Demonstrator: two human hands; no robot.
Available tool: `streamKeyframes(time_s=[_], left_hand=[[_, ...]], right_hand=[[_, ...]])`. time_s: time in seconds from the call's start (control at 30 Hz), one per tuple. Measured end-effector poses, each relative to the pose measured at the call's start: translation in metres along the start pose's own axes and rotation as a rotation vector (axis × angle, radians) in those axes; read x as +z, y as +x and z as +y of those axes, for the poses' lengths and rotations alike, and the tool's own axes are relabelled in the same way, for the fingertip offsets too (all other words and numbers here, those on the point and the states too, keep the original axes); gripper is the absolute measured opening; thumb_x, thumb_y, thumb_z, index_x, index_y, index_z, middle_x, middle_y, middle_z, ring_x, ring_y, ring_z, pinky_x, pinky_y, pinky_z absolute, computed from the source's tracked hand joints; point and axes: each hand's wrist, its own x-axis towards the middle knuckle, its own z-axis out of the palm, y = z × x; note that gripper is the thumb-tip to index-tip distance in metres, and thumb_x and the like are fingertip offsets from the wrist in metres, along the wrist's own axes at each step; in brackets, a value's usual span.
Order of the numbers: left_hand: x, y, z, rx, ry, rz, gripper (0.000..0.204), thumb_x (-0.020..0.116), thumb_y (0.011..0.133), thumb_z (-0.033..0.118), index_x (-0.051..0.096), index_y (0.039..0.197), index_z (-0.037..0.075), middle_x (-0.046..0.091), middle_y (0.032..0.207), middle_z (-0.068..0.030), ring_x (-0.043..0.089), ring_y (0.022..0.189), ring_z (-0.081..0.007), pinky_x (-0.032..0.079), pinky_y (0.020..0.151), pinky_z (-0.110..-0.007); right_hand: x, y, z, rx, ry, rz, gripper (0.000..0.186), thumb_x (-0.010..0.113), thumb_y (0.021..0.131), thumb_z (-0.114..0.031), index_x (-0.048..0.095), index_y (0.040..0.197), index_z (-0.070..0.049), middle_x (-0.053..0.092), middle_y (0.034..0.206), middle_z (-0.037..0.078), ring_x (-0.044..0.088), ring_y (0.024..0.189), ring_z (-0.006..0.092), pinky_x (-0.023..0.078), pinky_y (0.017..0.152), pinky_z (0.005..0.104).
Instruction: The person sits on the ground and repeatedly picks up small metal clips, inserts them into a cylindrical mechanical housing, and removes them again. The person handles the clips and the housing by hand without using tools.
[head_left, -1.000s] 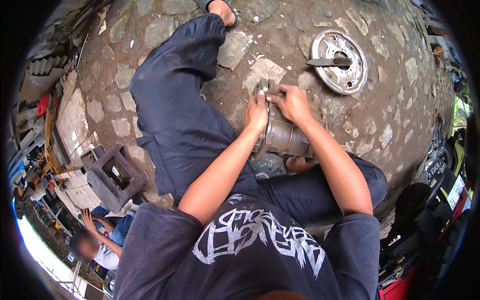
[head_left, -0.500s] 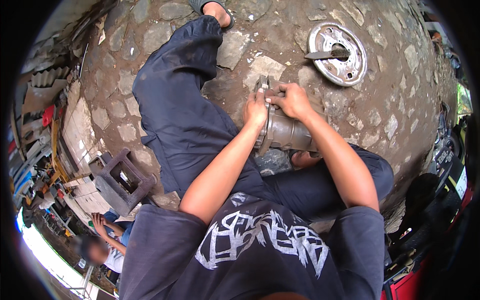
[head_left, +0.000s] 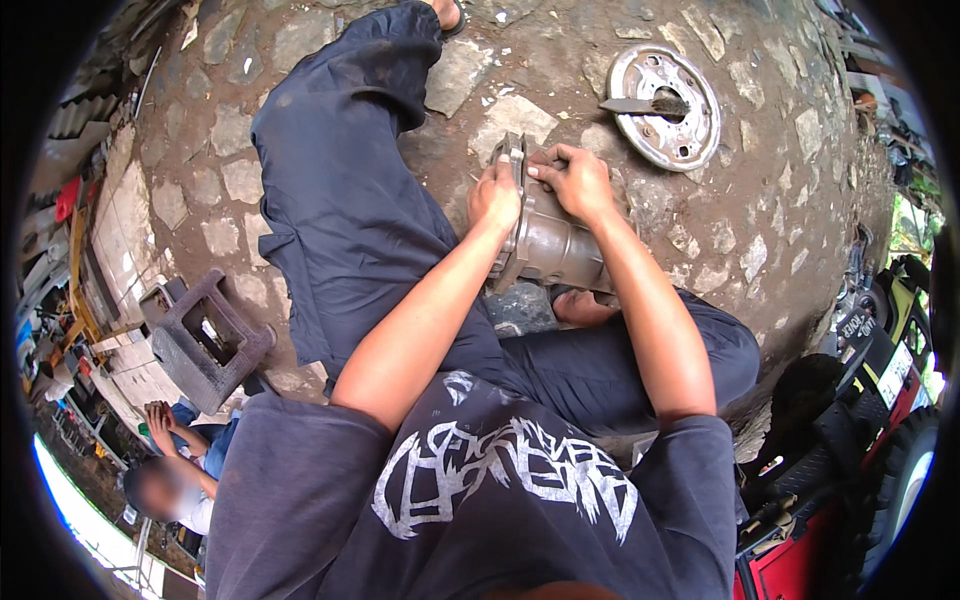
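A grey-brown metal gearbox-like housing (head_left: pixel 562 245) lies between my bent legs, its wide flange toward the left. My left hand (head_left: pixel 494 197) rests at the far part of the flange, its fingers closed over the edge. Just to the right, my right hand (head_left: pixel 580 184) is bent against the housing's upper side, thumb and forefinger pinched together close to the flange. Whatever sits between those fingertips is too small or too hidden to name. Both hands are near each other, with the flange between them.
A round silvery metal plate (head_left: pixel 712 120) with holes lies on the stony ground at the far right, a brush (head_left: pixel 632 106) across it. A grey stool (head_left: pixel 190 362) stands at left, near another seated person (head_left: pixel 185 480). Vehicle parts (head_left: pixel 860 350) crowd the right edge.
The whole view has shifted a little, moving the scene leftward and up. My hands, close together at the flange before, are now slightly farther apart.
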Motion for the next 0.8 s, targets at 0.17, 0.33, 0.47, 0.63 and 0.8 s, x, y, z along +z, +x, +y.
streamKeyframes(time_s=[0.17, 0.33, 0.47, 0.63, 0.8], left_hand=[[0.0, 0.001, 0.001, -0.012, 0.026, 0.01, 0.066, 0.033, 0.106, 0.056, 0.066, 0.133, 0.006, 0.065, 0.133, -0.0277, 0.056, 0.131, -0.0451, 0.04, 0.113, -0.05], [0.002, 0.0, -0.001, 0.037, 0.082, 0.014, 0.058, 0.038, 0.106, 0.049, 0.067, 0.134, 0.009, 0.066, 0.133, -0.0254, 0.057, 0.132, -0.0424, 0.041, 0.113, -0.048], [0.002, -0.004, 0.002, 0.027, 0.064, 0.043, 0.055, 0.039, 0.105, 0.049, 0.069, 0.13, 0.011, 0.066, 0.132, -0.0242, 0.058, 0.13, -0.0434, 0.042, 0.112, -0.049], [-0.004, -0.006, 0.004, 0.057, 0.073, 0.022, 0.053, 0.039, 0.107, 0.045, 0.069, 0.126, 0.005, 0.067, 0.128, -0.0288, 0.058, 0.128, -0.0463, 0.041, 0.113, -0.05], [0.002, -0.004, 0.005, 0.052, 0.067, 0.031, 0.051, 0.041, 0.107, 0.044, 0.069, 0.125, 0.006, 0.067, 0.129, -0.0273, 0.058, 0.128, -0.0462, 0.042, 0.112, -0.051]], right_hand=[[0.007, 0.001, 0.006, -0.128, 0.001, 0.026, 0.024, 0.084, 0.084, -0.024, 0.081, 0.102, -0.009, 0.078, 0.088, 0.014, 0.076, 0.081, 0.0256, 0.057, 0.081, 0.0385], [0.032, 0.018, 0.006, -0.199, -0.153, 0.224, 0.03, 0.085, 0.081, -0.028, 0.081, 0.103, -0.008, 0.076, 0.098, 0.02, 0.074, 0.094, 0.0359, 0.056, 0.089, 0.0436], [0.034, 0.037, -0.002, -0.009, -0.02, 0.187, 0.032, 0.086, 0.08, -0.034, 0.083, 0.102, -0.012, 0.078, 0.095, 0.019, 0.077, 0.093, 0.0334, 0.057, 0.09, 0.0427], [0.041, 0.035, -0.007, 0.022, -0.132, 0.233, 0.033, 0.085, 0.081, -0.034, 0.083, 0.103, -0.009, 0.077, 0.095, 0.022, 0.076, 0.095, 0.0371, 0.055, 0.093, 0.044], [0.05, 0.039, -0.011, 0.028, -0.224, 0.326, 0.037, 0.086, 0.079, -0.035, 0.081, 0.099, -0.005, 0.075, 0.091, 0.027, 0.074, 0.095, 0.0419, 0.056, 0.089, 0.048]])
